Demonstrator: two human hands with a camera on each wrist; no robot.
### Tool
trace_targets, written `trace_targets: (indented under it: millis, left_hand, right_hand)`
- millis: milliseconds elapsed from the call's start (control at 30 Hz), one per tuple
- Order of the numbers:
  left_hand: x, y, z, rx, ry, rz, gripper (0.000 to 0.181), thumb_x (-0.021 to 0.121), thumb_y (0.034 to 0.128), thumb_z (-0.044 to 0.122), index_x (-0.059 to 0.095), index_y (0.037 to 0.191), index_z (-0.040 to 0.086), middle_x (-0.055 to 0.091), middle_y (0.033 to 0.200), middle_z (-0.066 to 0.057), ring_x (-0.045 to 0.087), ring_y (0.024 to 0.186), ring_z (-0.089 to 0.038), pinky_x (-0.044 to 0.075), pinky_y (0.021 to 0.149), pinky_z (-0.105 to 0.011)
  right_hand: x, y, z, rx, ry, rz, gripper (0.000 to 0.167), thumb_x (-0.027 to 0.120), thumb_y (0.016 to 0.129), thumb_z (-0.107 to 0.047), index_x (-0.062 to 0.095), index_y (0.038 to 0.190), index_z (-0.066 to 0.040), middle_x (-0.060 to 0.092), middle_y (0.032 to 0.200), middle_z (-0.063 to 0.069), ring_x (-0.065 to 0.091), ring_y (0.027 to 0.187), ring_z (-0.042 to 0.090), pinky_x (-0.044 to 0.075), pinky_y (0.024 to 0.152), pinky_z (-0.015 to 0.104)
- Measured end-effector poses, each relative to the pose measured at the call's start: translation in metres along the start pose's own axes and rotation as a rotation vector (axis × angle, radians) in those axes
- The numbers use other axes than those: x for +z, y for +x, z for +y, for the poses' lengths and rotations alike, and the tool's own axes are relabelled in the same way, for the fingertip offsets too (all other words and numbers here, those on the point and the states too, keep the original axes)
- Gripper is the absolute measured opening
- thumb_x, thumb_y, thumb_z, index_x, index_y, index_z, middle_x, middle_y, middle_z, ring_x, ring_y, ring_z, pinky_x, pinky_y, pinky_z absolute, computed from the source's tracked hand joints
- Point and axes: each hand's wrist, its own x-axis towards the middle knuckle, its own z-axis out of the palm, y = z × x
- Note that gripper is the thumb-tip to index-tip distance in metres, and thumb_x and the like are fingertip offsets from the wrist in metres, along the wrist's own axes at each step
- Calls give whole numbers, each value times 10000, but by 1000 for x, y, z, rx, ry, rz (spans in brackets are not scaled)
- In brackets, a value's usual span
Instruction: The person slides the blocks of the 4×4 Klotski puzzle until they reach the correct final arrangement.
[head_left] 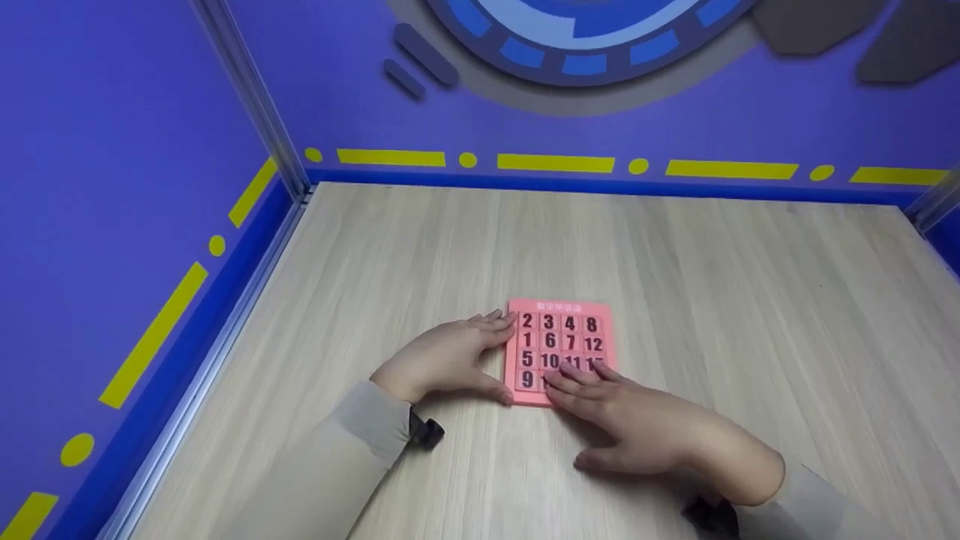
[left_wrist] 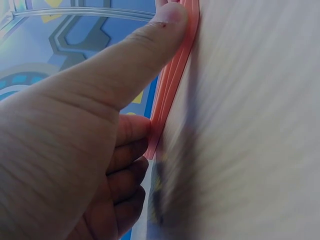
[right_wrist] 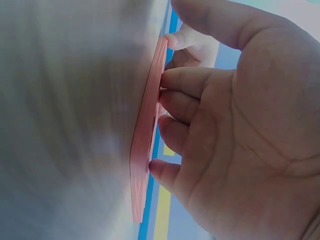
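Observation:
A pink number slide puzzle (head_left: 609, 337) lies flat on the wooden table, with black numbers on its square tiles. My left hand (head_left: 450, 356) steadies its left side, thumb at the lower left corner and fingertips at the upper left edge. In the left wrist view the thumb (left_wrist: 145, 47) touches the pink rim. Over the lower right tiles, my right hand (head_left: 637, 416) rests its fingertips on the puzzle and hides several numbers. Its fingers (right_wrist: 182, 80) extend onto the puzzle face in the right wrist view, while the thumb stays apart from it.
The light wooden table (head_left: 420, 247) extends around the puzzle. Blue walls (head_left: 360, 90) with yellow dashes stand at the back and left, joined by a metal corner post (head_left: 251, 90). A black strap piece (head_left: 426, 433) sits at the left cuff.

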Motion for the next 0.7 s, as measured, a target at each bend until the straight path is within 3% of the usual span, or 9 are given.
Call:
trace_targets:
  millis: [433, 700]
  left_hand:
    - [1, 2, 1, 16, -6, -13, 1158, 942, 843, 635, 397, 1756, 175, 269, 1875, 46, 239, 1772, -205, 228, 1471, -441]
    - [2, 2, 2, -4, -36, 17, 1149, 995, 804, 584, 461, 1728, 161, 294, 1872, 59, 238, 1773, -189, 230, 1471, -416]
  right_hand:
    - [5, -2, 1, 38, 9, -2, 860, 721, 1064, -496, 377, 1781, -168, 249, 1897, -25, 234, 1773, 321, 130, 1446, 669]
    - [-8, -13, 3, 98, -6, 5, 854, 712, 1076, -534, 379, 1780, -182, 274, 1891, -17, 288, 1758, 325, 231, 1434, 642]
